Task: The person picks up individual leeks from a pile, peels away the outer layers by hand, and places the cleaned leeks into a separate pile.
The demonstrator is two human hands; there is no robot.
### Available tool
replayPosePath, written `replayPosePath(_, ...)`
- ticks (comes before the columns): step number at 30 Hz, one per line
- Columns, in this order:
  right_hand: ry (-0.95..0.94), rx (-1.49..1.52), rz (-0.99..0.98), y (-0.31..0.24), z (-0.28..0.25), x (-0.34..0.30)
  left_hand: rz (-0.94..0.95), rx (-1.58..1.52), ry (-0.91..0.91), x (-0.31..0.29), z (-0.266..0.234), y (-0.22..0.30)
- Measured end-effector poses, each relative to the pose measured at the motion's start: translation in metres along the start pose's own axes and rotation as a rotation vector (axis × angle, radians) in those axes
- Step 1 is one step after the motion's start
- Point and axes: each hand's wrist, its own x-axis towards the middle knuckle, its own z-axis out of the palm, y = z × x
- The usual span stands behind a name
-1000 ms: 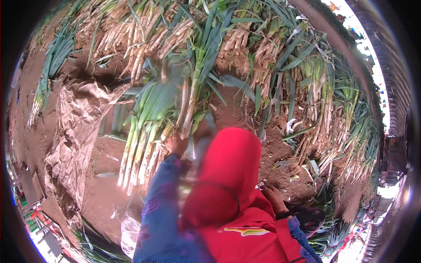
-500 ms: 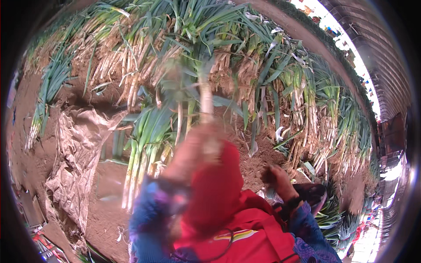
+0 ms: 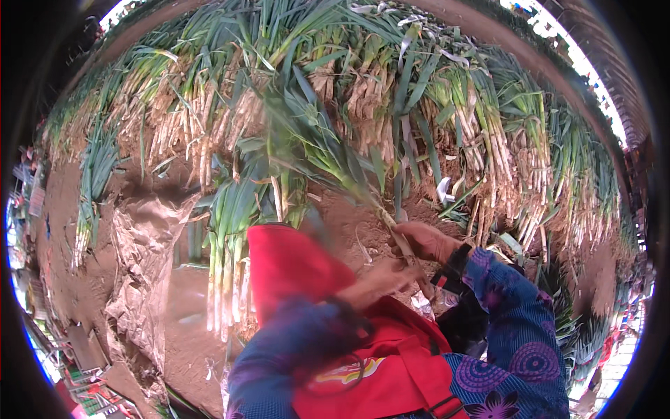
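Observation:
My right hand [image 3: 427,241] grips a long green onion [image 3: 328,150] near its pale lower end, and its green leaves fan up and to the left, blurred by motion. My left hand [image 3: 380,279], also blurred, closes on the same stalk just below the right hand, in front of my red apron [image 3: 293,269]. Both sleeves are blue with a purple pattern.
A bundle of green onions [image 3: 227,258] lies on the soil left of the apron, beside a crumpled brownish plastic sheet [image 3: 143,251]. A long heap of green onions [image 3: 433,105] with earthy roots curves across the back and right. Bare brown soil [image 3: 181,328] lies lower left.
My left hand has left the bundle on the left, swung up and across, and now meets the right hand on one stalk. The right hand has risen from my lap.

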Motion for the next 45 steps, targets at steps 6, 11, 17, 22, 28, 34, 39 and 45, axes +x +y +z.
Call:
replayPosePath(6, -0.158, 0.147, -0.032, 0.030, -0.024, -0.067, 0.384, -0.162, 0.674, 0.057, -0.071, 0.015)
replayPosePath(11, -0.066, 0.052, -0.024, 0.060, -0.030, -0.153, 0.465, 0.736, 1.148, 0.104, -0.127, 0.030)
replayPosePath(17, 0.021, 0.098, -0.021, 0.091, -0.037, -0.219, 0.279, 1.081, 1.012, 0.133, -0.132, 0.027)
replayPosePath(22, 0.064, 0.152, -0.043, 0.115, -0.041, -0.258, 0.040, 1.341, 0.734, 0.136, -0.155, 0.025)
replayPosePath(28, 0.132, 0.268, -0.089, 0.137, -0.054, -0.287, -0.247, 1.440, 0.187, 0.141, -0.139, 0.011)
replayPosePath(34, 0.224, 0.336, -0.196, 0.145, -0.057, -0.312, -0.151, 1.081, -0.889, 0.135, -0.015, 0.013)
replayPosePath(39, 0.231, 0.431, -0.330, 0.154, -0.051, -0.332, -0.102, 0.155, -0.841, 0.109, 0.073, -0.004)
replayPosePath(45, 0.156, 0.380, -0.534, 0.156, -0.054, -0.327, 0.110, -0.674, -0.754, 0.122, 0.156, 0.026)
